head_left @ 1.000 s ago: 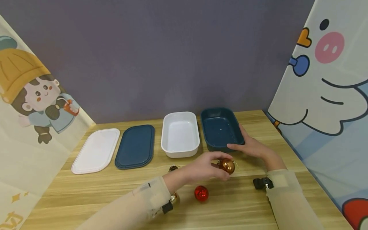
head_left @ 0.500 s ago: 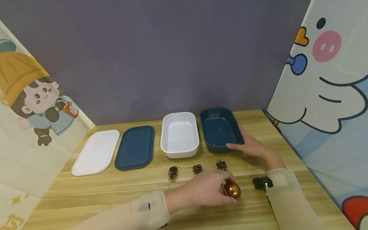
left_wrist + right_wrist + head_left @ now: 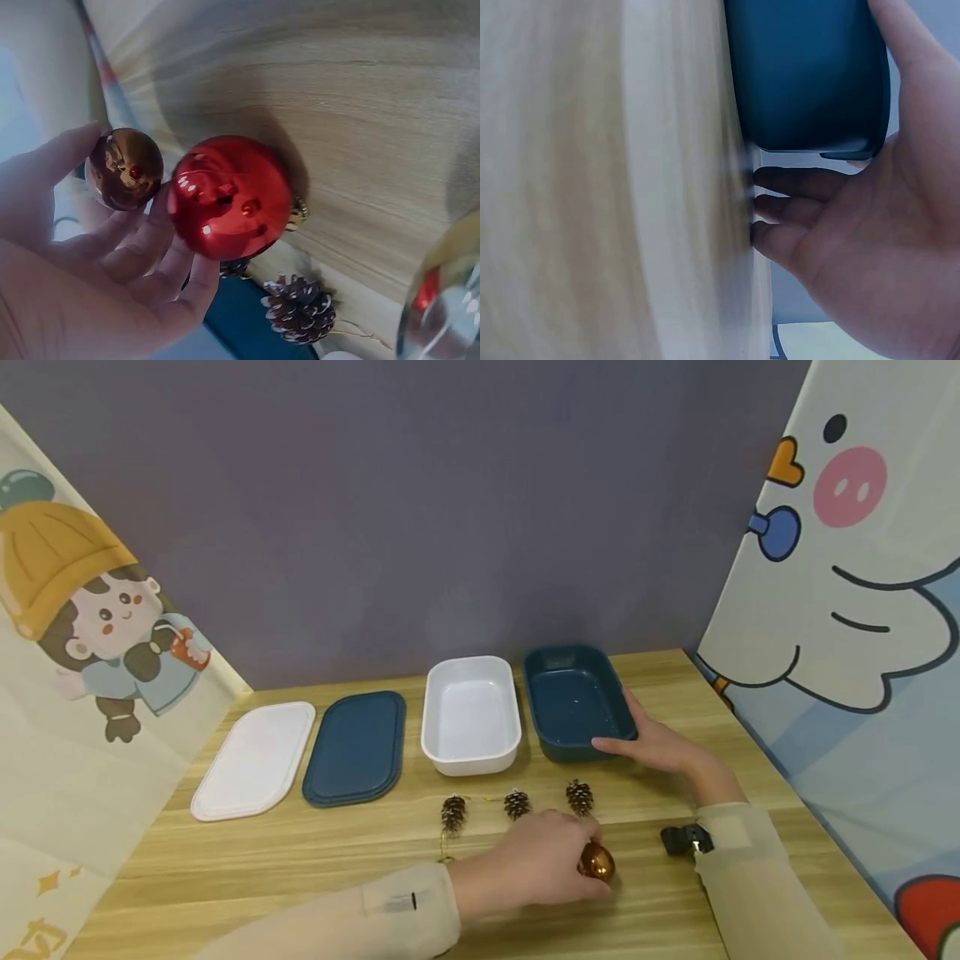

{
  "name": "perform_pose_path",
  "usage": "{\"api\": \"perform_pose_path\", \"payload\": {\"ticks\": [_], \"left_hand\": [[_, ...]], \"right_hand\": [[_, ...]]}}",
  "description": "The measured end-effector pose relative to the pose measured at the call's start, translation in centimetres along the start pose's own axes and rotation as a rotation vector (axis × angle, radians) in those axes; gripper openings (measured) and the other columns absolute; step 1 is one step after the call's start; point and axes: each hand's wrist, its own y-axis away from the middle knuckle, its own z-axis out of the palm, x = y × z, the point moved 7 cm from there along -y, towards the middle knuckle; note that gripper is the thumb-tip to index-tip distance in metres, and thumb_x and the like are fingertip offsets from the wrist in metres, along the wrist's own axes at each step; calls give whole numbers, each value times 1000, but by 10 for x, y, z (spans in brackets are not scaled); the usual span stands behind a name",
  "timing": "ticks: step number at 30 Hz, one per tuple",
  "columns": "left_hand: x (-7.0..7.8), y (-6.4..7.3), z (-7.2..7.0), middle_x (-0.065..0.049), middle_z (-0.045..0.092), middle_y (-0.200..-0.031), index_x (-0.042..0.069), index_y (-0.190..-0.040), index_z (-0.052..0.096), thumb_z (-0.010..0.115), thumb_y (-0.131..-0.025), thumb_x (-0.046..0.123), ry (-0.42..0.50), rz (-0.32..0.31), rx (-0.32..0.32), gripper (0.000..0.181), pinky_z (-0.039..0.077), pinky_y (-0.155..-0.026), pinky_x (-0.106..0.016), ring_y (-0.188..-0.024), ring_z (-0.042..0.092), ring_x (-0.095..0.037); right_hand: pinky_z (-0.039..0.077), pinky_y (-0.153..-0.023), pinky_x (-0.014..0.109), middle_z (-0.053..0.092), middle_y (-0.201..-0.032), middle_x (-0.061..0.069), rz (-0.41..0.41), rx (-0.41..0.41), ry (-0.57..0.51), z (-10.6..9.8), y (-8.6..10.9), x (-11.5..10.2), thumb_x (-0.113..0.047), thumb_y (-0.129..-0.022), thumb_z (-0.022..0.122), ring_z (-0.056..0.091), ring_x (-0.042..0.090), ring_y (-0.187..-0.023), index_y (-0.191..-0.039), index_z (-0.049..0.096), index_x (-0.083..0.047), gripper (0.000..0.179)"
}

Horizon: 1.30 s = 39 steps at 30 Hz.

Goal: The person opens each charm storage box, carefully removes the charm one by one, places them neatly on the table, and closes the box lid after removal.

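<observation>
In the head view my left hand (image 3: 536, 864) is low over the table, holding a copper-coloured ball ornament (image 3: 597, 863) between thumb and fingertips. The left wrist view shows that same copper ball (image 3: 124, 169) beside a larger-looking red ball ornament (image 3: 231, 196), which sits against or very near the fingers; the hand hides it in the head view. My right hand (image 3: 663, 745) holds the front right corner of a dark blue container (image 3: 577, 752), thumb on the front and fingers along the side. In the right wrist view several fingertips (image 3: 774, 234) touch or nearly touch the table.
Pine cones (image 3: 453, 814) with gold cords lie in a row before the containers. A white container (image 3: 471, 764) stands left of the blue one. Further left lie a blue lid (image 3: 354, 747) and a white lid (image 3: 253, 760). A gold ball (image 3: 442, 300) edges into the left wrist view.
My left hand has brought the copper ball from in front of the blue container toward the table's near side, uncovering the pine cones and covering the red ball. The right hand stays at the container's corner.
</observation>
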Motion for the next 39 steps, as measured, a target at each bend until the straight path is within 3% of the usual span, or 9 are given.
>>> {"api": "perform_pose_path", "payload": {"ticks": [7,15,22,26,32,39], "left_hand": [[-3,-6,13,15,73,-100,34,-111,66,78,-84,73,-99,-71,-13,50,52,-74,-32,-92,66,-9],[-1,-11,18,9,76,-125,29,-142,61,72,-85,78,-136,-66,-27,76,59,-87,-40,-108,72,-18],[-2,-16,18,7,78,-111,28,-136,64,72,-85,77,-153,-73,-34,71,58,-71,-36,-95,73,-16],[-4,-18,15,6,79,-116,27,-143,62,71,-85,79,-177,-101,-30,78,59,-66,-35,-98,75,-17],[-6,-21,14,7,78,-124,28,-150,57,69,-85,81,-175,-122,-46,85,61,-71,-37,-105,75,-16],[-5,-21,13,6,78,-121,27,-145,62,69,-89,77,-158,-94,-51,75,62,-74,-37,-105,75,-16]], "right_hand": [[28,-121,78,-2,-175,34,3,5,14,-1,0,0,-72,-93,67,20,63,-156,-168,-25,-19,129],[27,-121,78,-1,-175,34,12,5,18,1,-2,4,-73,-93,66,20,63,-156,-168,-24,-19,130],[27,-120,79,-2,-175,35,15,-9,11,2,-2,4,-72,-93,67,19,64,-156,-167,-26,-19,130],[29,-120,79,0,-175,35,12,-8,18,0,-2,3,-73,-93,67,21,63,-155,-168,-25,-19,130],[29,-120,79,-2,-175,35,9,-10,21,0,-4,4,-72,-94,66,20,64,-155,-168,-26,-19,129],[28,-120,80,-2,-176,33,10,-8,11,1,-5,4,-72,-94,66,19,63,-156,-167,-27,-22,129]]}}
